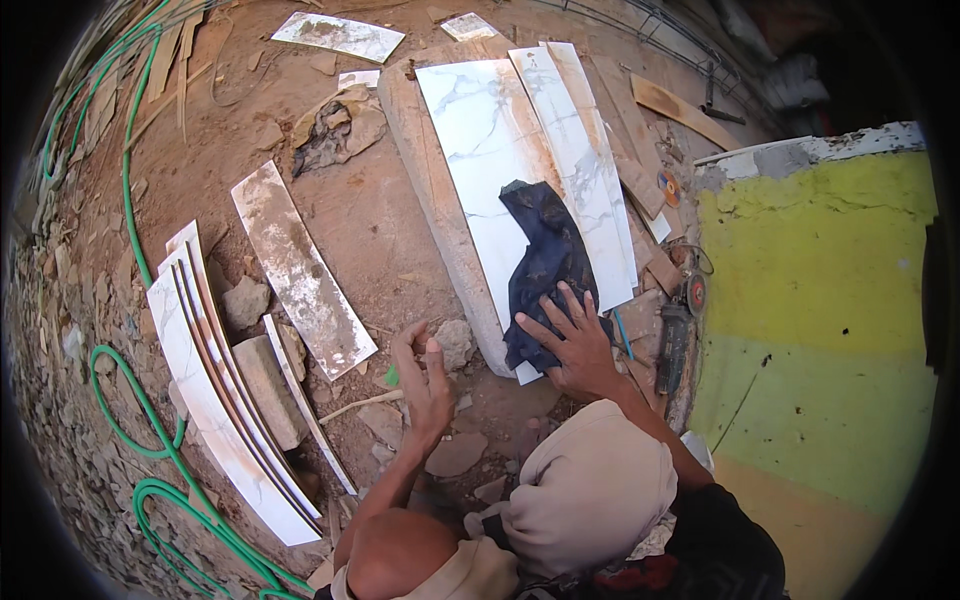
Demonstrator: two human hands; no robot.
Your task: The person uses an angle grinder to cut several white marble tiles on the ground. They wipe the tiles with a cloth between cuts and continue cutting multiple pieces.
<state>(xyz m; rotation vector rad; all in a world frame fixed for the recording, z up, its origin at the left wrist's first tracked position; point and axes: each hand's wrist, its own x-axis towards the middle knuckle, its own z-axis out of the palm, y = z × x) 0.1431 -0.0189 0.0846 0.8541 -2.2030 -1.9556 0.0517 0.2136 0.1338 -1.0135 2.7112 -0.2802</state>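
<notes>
Your right hand lies flat, its grip spread, fingers pressing the dark cloth onto the white marble tile that runs toward 12 o'clock. Your left hand hovers at 9 o'clock of it, its grip loosely curled and pinching nothing, above a stone on the dirt. A grinder lies at 3 o'clock of the right hand.

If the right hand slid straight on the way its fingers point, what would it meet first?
The right hand lies flat on the dark blue cloth, fingers pointing up along the white marble tile. It would probably meet more cloth first, then bare tile.
</notes>
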